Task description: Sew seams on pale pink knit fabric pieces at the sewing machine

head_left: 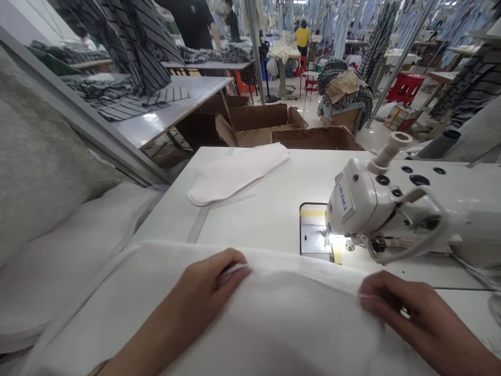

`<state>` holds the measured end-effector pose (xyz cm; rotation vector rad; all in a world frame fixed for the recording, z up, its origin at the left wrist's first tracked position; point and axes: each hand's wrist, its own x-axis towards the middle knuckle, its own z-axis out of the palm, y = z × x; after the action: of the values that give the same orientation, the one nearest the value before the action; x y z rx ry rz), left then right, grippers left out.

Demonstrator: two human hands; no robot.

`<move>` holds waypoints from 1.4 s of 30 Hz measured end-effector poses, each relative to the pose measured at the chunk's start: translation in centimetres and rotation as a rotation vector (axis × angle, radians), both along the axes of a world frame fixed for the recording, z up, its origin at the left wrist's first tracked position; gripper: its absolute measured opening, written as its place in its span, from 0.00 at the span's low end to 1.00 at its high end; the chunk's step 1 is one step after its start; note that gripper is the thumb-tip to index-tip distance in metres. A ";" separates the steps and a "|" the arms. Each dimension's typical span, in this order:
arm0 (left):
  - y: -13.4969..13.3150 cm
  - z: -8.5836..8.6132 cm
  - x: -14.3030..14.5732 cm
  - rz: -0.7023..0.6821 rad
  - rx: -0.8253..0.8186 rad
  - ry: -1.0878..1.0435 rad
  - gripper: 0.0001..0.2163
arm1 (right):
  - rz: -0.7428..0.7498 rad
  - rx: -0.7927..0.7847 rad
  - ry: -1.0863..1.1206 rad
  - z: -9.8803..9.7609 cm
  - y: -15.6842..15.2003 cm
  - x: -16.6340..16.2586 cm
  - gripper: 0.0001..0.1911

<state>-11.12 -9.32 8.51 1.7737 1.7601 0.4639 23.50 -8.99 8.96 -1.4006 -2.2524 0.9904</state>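
The left hand (213, 282) and right hand (407, 313) hold a wide white cloth (274, 318) up along its far edge at the near side of the worktop (250, 224). Their fingers look closed in a pinch on the fold, though the cloth partly hides the fingertips, so the grip is hard to judge. Held this way, the edge stays lifted and spread between the hands, just short of the lit needle plate (315, 235) of the white industrial sewing machine (371, 201), while a folded white fabric piece (235, 175) sits toward the far edge, out of the cloth's way.
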 end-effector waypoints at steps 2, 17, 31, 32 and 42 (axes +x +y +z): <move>2.3 -1.6 0.9 -0.007 0.027 -0.018 0.12 | -0.074 0.037 -0.024 -2.2 1.6 -1.0 0.13; 3.2 -4.5 0.4 -0.048 -0.027 -0.135 0.09 | -0.014 0.250 -0.114 -6.7 2.1 0.1 0.10; 3.0 -5.1 1.2 -0.078 0.199 0.046 0.07 | -0.150 0.317 -0.318 -8.0 1.5 -0.5 0.15; 3.0 -5.3 1.3 -0.107 0.307 0.080 0.06 | -0.143 0.337 -0.317 -8.1 1.7 -0.6 0.14; 0.8 -5.4 2.9 -0.461 0.732 0.449 0.12 | 0.263 0.740 -0.398 -5.8 1.2 -1.4 0.16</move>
<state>-8.20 -8.51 3.10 2.9000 1.4532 0.5873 22.10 -7.78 3.11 -1.0327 -2.7087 -0.1265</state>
